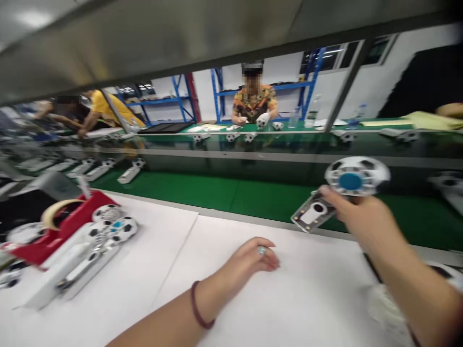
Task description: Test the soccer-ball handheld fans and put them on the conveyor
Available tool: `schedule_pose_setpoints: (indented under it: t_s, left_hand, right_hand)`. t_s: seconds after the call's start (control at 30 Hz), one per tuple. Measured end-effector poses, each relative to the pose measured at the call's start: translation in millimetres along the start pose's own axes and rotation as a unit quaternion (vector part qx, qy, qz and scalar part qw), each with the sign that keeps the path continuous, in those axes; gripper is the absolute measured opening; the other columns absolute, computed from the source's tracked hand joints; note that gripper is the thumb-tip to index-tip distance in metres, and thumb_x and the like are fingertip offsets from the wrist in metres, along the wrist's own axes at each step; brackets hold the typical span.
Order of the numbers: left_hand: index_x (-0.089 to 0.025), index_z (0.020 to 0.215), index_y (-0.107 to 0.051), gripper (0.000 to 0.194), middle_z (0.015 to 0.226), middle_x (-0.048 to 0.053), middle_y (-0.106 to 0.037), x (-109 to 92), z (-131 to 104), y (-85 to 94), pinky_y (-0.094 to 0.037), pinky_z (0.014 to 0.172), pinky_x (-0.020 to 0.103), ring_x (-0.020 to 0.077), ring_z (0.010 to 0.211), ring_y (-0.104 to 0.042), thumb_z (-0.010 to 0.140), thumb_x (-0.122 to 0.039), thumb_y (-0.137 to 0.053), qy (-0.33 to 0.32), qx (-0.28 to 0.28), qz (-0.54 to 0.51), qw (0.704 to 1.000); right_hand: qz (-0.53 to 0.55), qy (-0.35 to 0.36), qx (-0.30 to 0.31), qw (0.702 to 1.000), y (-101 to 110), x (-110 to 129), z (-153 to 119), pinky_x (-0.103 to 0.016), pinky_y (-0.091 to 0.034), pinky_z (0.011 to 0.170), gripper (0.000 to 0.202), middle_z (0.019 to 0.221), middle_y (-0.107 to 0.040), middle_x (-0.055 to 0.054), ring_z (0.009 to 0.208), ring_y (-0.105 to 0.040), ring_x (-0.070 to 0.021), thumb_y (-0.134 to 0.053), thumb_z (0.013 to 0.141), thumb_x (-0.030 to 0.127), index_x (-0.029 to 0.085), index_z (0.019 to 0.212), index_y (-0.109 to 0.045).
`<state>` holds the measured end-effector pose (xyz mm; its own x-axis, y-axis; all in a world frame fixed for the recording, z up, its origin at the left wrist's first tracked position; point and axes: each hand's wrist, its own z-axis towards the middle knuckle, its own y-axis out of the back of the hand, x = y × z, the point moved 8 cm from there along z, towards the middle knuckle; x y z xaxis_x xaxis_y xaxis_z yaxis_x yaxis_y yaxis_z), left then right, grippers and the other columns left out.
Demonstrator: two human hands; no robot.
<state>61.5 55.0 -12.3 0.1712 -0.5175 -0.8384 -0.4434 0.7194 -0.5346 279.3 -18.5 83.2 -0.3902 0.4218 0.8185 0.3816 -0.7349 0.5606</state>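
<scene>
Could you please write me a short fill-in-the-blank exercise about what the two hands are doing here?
1. The right hand holds a toy patterned like a ____ ball.
2. The left hand rests on the ____ table.
3. The conveyor belt beyond the table is ____.
4. The tray at the left is ____.

Missing words: soccer; white; green; red

Persons across the line: one seated facing (254,99), at least two more at far left (87,113). One red tray (54,231) on the near bench (173,289), and one football-patterned toy unit (347,185) held in the right hand (365,217). Further units on the green conveyor (224,190) are blurred; exact count cannot be told.
</scene>
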Motion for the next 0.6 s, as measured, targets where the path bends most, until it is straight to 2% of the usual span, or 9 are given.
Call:
schedule_pose_setpoints:
  t_s: [0.03,0.1,0.17,0.23,0.3,0.43,0.53,0.6]
  left_hand:
    - [-0.014,0.096,-0.059,0.027,0.082,0.008,-0.062,0,0,-1.3,-0.042,0.08,0.035,0.0189,0.081,-0.06,0.077,-0.034,-0.06,0.001,0.01,0.01,1.0]
    - [-0.015,0.096,-0.058,0.027,0.084,0.008,-0.062,-1,-1,-3.3,-0.041,0.082,0.036,0.0188,0.082,-0.059,0.079,-0.035,-0.059,0.003,0.025,0.024,0.999]
    - [-0.015,0.097,-0.058,0.027,0.085,0.007,-0.061,-2,-2,-5.0,-0.041,0.084,0.037,0.0184,0.083,-0.058,0.08,-0.036,-0.058,0.003,0.031,0.032,0.999]
    - [-0.015,0.097,-0.058,0.028,0.086,0.007,-0.061,-3,-3,-6.4,-0.041,0.084,0.037,0.0183,0.084,-0.057,0.08,-0.037,-0.057,0.002,0.033,0.038,0.999]
    - [-0.016,0.097,-0.058,0.031,0.086,0.007,-0.061,-3,-3,-7.6,-0.041,0.084,0.038,0.0187,0.084,-0.057,0.079,-0.041,-0.058,-0.001,0.036,0.04,0.999]
    - [-0.016,0.098,-0.058,0.034,0.087,0.008,-0.06,-2,-1,-6.1,-0.041,0.082,0.037,0.0193,0.084,-0.057,0.077,-0.043,-0.06,0.0,0.024,0.035,0.999]
    - [-0.018,0.103,-0.056,0.033,0.091,0.007,-0.06,-3,-1,-3.7,-0.042,0.08,0.036,0.019,0.084,-0.057,0.079,-0.04,-0.059,0.0,0.008,0.016,1.0]
    - [-0.02,0.106,-0.054,0.031,0.094,0.007,-0.06,-5,0,-3.4,-0.044,0.079,0.036,0.0188,0.085,-0.058,0.081,-0.038,-0.057,-0.004,0.003,0.005,1.0]
  right_hand:
    - [-0.015,-0.03,-0.006,0.999,5,-10,2,-0.04,-0.047,0.068,0.042,0.083,-0.064,-0.013,0.076,-0.061,-0.0273,-0.061,0.072,0.05,0.013,0.09,-0.064]
    - [0.015,-0.052,-0.017,0.998,7,-21,6,-0.039,-0.048,0.07,0.045,0.102,-0.061,-0.013,0.079,-0.063,-0.0261,-0.062,0.071,0.045,0.016,0.104,-0.059]
    - [0.087,-0.01,-0.038,0.995,4,-19,8,-0.035,-0.05,0.076,0.053,0.126,-0.049,-0.012,0.092,-0.062,-0.0241,-0.061,0.072,0.038,0.02,0.12,-0.049]
    - [0.13,0.033,-0.037,0.99,-3,-14,6,-0.033,-0.049,0.083,0.055,0.132,-0.042,-0.011,0.107,-0.056,-0.0241,-0.059,0.074,0.035,0.02,0.124,-0.044]
    - [0.14,0.053,0.016,0.989,-18,-7,0,-0.034,-0.047,0.087,0.044,0.124,-0.05,-0.011,0.11,-0.054,-0.0242,-0.057,0.075,0.035,0.019,0.116,-0.05]
    - [0.123,0.076,0.149,0.978,-52,10,-26,-0.035,-0.045,0.088,0.024,0.105,-0.06,-0.006,0.101,-0.056,-0.0213,-0.053,0.078,0.037,0.02,0.095,-0.059]
    - [0.106,0.094,0.244,0.959,-77,23,-52,-0.034,-0.044,0.088,0.02,0.103,-0.061,-0.005,0.098,-0.057,-0.0196,-0.05,0.081,0.034,0.021,0.092,-0.06]
    - [0.098,0.112,0.317,0.937,-93,30,-72,-0.034,-0.043,0.086,0.02,0.106,-0.06,-0.004,0.1,-0.055,-0.0196,-0.049,0.081,0.032,0.022,0.096,-0.06]
